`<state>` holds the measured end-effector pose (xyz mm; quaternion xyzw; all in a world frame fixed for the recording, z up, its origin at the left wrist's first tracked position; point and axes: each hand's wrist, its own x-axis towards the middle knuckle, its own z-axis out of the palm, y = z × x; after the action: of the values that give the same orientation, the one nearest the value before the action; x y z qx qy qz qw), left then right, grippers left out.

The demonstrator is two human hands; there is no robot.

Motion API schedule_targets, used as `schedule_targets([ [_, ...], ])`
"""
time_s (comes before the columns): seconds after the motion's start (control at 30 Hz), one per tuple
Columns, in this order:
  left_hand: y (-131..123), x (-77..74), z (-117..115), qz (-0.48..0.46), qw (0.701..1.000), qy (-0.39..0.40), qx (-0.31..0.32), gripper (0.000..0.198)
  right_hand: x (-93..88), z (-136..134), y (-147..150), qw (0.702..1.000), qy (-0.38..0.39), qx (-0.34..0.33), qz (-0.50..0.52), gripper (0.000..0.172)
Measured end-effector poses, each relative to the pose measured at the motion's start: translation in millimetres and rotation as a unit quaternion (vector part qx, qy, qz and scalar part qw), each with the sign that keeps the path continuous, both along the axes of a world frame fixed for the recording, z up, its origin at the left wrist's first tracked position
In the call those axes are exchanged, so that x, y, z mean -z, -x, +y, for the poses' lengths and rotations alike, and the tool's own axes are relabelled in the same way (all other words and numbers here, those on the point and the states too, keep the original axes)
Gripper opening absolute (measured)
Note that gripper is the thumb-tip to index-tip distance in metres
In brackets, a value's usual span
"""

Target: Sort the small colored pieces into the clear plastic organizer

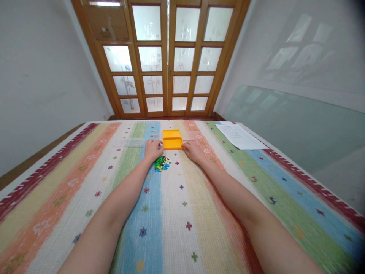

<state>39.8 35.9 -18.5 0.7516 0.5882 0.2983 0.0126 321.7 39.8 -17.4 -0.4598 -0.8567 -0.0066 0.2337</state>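
Observation:
Both my arms reach far out over a striped cloth (pixel 182 213). My left hand (pixel 152 149) rests with its fingers curled at the near left corner of a flat orange tray (pixel 172 139). My right hand (pixel 193 150) lies at the tray's near right corner, fingers bent and touching its edge. A small heap of tiny coloured pieces (pixel 162 163), green, blue, yellow and red, sits on the cloth just in front of the tray, next to my left wrist. Whether either hand pinches anything is too small to make out.
A clear plastic lid or tray (pixel 129 142) lies left of the orange one. A printed sheet of paper (pixel 238 136) lies at the far right of the cloth. Wooden glazed doors (pixel 168 61) stand behind, and a glass pane (pixel 285 125) leans at the right wall.

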Motion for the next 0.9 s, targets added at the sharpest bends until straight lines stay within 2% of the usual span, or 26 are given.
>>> schedule_targets([
  [0.13,1.1,1.1,2.8,-0.024,0.999,-0.010,0.018,0.032,1.7,1.1,-0.4,1.000,-0.010,-0.004,-0.002,0.019],
  [0.37,2.2,5.6,6.7,-0.040,0.998,-0.009,0.057,0.030,3.4,1.6,-0.4,1.000,-0.007,0.007,0.000,0.023],
  [0.67,5.3,6.6,8.7,-0.019,1.000,-0.015,0.020,0.025,4.0,0.4,1.3,1.000,0.008,-0.012,-0.009,0.032],
  [0.9,5.4,7.4,8.1,0.003,1.000,-0.015,0.021,0.025,1.6,-0.6,2.1,1.000,0.007,-0.019,-0.011,0.031],
])
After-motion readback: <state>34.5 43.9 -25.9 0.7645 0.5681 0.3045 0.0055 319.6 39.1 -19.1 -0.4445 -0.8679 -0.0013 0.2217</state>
